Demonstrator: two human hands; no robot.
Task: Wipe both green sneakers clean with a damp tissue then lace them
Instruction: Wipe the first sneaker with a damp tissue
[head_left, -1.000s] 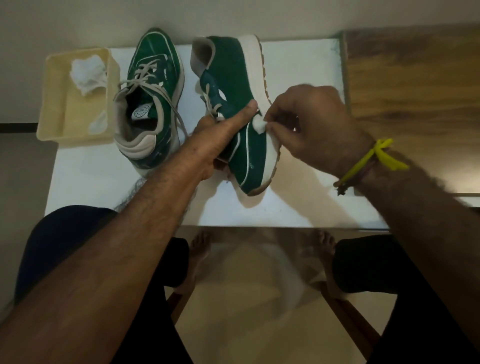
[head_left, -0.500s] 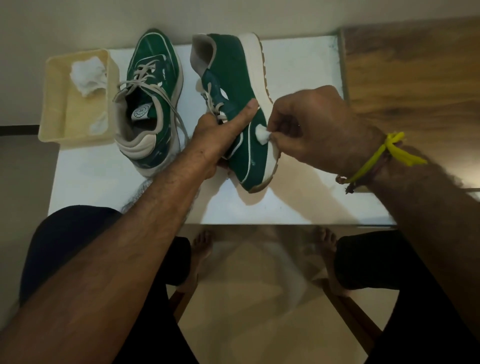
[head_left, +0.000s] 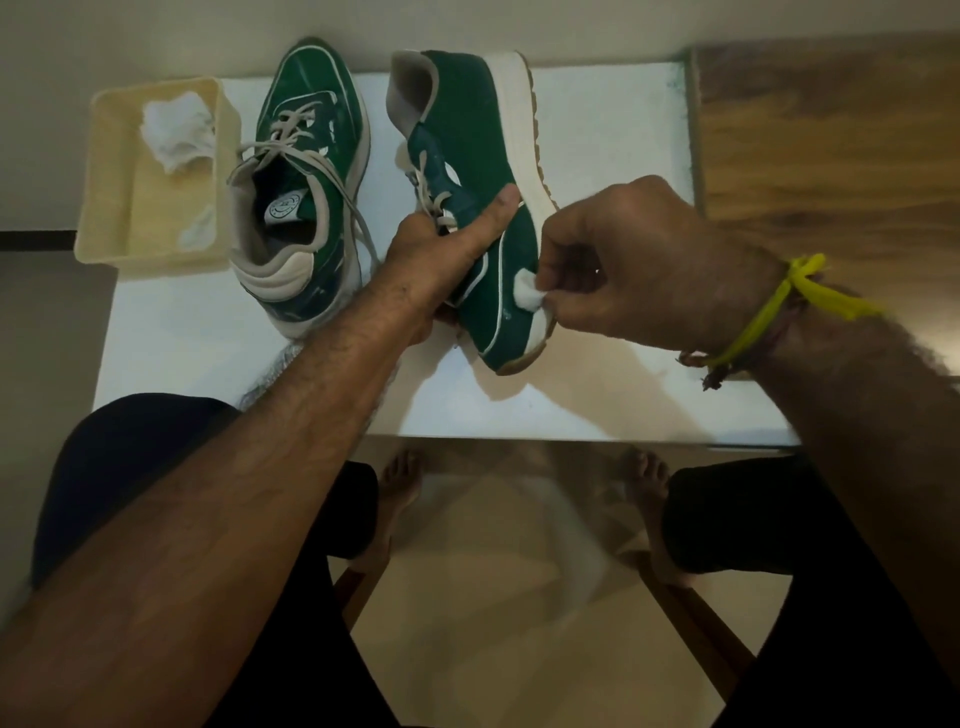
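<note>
Tissue wad (head_left: 525, 285) slid nearer toe of tilted green suede sneaker (head_left: 470, 171); right hand (head_left: 634, 260) pinching it, left hand (head_left: 447, 244) clamping midfoot. Light, stiff-soled, steady hold.

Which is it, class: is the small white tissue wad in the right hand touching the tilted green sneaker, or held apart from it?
Touching. The head view shows the tissue wad pinched by the right hand and pressed against the tilted sneaker, no gap visible.
</note>
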